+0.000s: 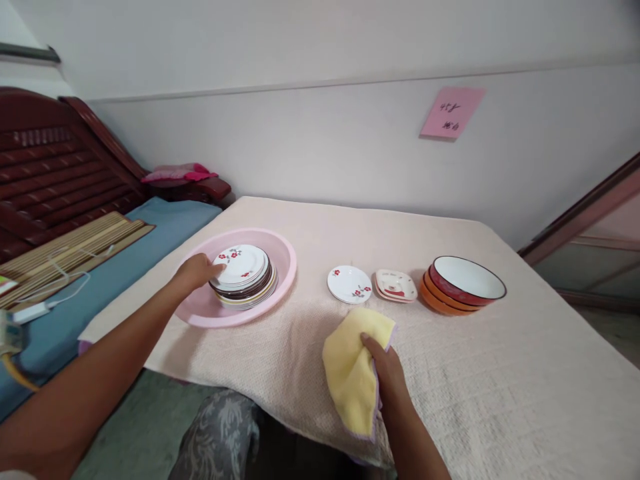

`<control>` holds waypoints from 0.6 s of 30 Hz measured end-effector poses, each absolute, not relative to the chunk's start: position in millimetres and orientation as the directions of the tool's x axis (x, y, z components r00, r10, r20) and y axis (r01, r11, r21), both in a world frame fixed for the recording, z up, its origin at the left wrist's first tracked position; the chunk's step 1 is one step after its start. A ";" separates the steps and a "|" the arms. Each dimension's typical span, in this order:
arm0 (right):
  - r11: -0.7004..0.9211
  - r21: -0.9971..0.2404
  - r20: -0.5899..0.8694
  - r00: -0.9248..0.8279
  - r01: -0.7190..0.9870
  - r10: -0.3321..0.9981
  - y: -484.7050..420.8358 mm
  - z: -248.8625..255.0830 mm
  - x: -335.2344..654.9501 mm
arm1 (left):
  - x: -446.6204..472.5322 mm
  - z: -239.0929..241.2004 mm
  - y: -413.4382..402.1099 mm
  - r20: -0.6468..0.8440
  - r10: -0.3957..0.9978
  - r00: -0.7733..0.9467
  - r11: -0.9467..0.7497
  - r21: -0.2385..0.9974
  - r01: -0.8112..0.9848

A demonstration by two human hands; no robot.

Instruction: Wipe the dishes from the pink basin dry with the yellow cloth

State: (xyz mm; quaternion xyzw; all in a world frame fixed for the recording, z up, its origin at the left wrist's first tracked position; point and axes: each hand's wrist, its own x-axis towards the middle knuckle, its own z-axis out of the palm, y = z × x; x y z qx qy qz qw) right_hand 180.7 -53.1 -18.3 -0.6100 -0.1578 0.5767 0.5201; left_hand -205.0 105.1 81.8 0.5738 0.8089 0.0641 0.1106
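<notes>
My left hand reaches into a pink basin and touches the rim of the top white plate with red flowers, which crowns a stack of several plates. The fingers curl at the plate's edge. My right hand rests near the table's front edge, closed on a yellow cloth that drapes over it.
On the cream tablecloth sit a small flowered saucer, stacked square dishes and stacked red and orange bowls. A wooden bench with a blue mat stands left. A pink note hangs on the wall.
</notes>
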 end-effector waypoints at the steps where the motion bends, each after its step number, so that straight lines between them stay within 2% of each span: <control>1: -0.406 -0.824 -0.530 0.286 -0.395 0.798 -53.7 -17.4 180.6 | -205.3 82.4 106.1 -0.126 0.938 -0.324 0.346 0.246 0.906; 4: -0.391 -0.843 -0.506 0.298 -0.370 0.809 -54.7 -15.2 180.1 | -207.0 84.7 108.6 -0.139 0.926 -0.350 0.377 0.336 0.863; 9: -0.395 -0.844 -0.511 0.322 -0.363 0.797 -54.5 -12.0 179.4 | -207.8 90.3 107.0 -0.085 0.918 -0.388 0.356 0.613 0.706; 13: -0.400 -0.841 -0.518 0.328 -0.365 0.790 -53.9 -10.8 180.0 | -201.0 99.0 103.8 -0.055 0.915 -0.400 0.291 0.778 0.557; 18: -0.389 -0.831 -0.522 0.314 -0.398 0.793 -52.3 -9.5 183.8 | -176.5 123.6 88.9 0.101 0.878 -0.468 0.105 0.913 0.394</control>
